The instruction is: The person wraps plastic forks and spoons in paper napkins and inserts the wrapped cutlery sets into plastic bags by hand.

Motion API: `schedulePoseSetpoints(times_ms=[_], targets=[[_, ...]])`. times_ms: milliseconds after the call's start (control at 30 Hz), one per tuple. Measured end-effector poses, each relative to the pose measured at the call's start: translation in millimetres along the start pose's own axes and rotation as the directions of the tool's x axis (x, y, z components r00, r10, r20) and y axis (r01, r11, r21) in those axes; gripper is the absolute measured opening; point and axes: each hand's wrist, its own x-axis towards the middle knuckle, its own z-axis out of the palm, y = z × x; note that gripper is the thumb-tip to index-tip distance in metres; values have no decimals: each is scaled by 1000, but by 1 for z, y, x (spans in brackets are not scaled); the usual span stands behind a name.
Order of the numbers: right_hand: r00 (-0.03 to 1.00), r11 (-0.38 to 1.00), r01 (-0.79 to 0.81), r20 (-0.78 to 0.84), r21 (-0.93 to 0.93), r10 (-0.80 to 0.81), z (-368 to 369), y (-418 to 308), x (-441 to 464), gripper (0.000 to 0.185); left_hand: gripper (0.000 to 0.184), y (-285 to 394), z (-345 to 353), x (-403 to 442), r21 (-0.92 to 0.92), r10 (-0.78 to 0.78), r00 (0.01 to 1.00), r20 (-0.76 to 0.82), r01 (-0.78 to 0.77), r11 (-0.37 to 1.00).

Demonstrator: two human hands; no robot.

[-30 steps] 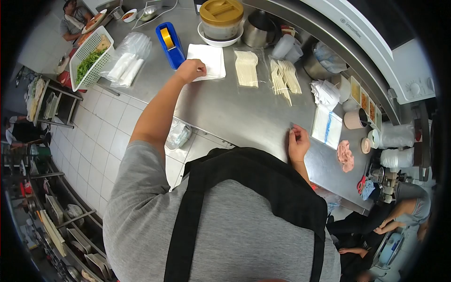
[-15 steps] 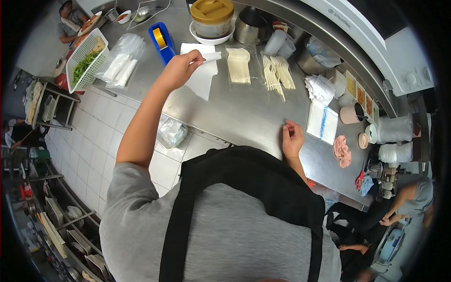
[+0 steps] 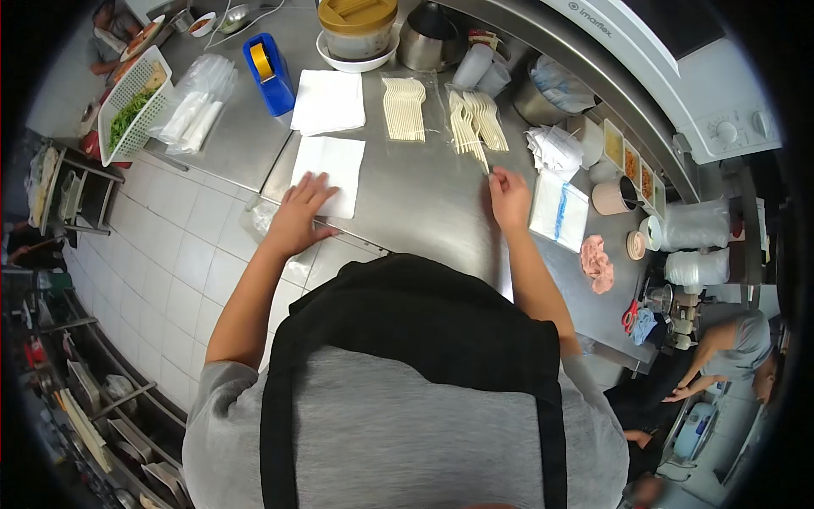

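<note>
My left hand, fingers spread, rests on the lower left part of a white napkin at the counter's near edge. Behind that napkin lies a stack of white napkins. My right hand is over the counter with its fingers pinched together, close to the tips of a loose pile of pale forks; whatever is between the fingers is too small to make out. A neat row of pale spoons on clear plastic lies between the napkin stack and the forks.
A blue tape dispenser stands left of the napkin stack, beside plastic bags and a basket of greens. On the right are a white packet, a pink cloth and red scissors. Another person is at lower right.
My left hand lifted a napkin off the stack, brought it to the near edge and spread its fingers on it. My right hand moved forward, towards the forks.
</note>
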Motion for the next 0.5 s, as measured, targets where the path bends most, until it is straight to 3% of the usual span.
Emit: schedulePoseSetpoints(times_ms=[67,167,267,367,500], targets=[[999,990,45,10,-137,-45,12,-4,23,20,71,6,12,-3,4,65,998,-22,-65,998],[992,973,-34,109,-229,61,21,4,35,24,67,34,20,-8,5,136,991,12,-136,991],[990,983,-75,107,-167,94,8,12,21,23,53,62,33,-2,-12,222,975,-11,-223,975],[938,964,-236,232,-121,259,-29,0,-12,24,36,79,29,20,-40,280,960,-8,-280,959],[919,909,-368,224,194,325,-35,26,-37,23,17,79,31,95,-71,397,914,-79,-403,913]])
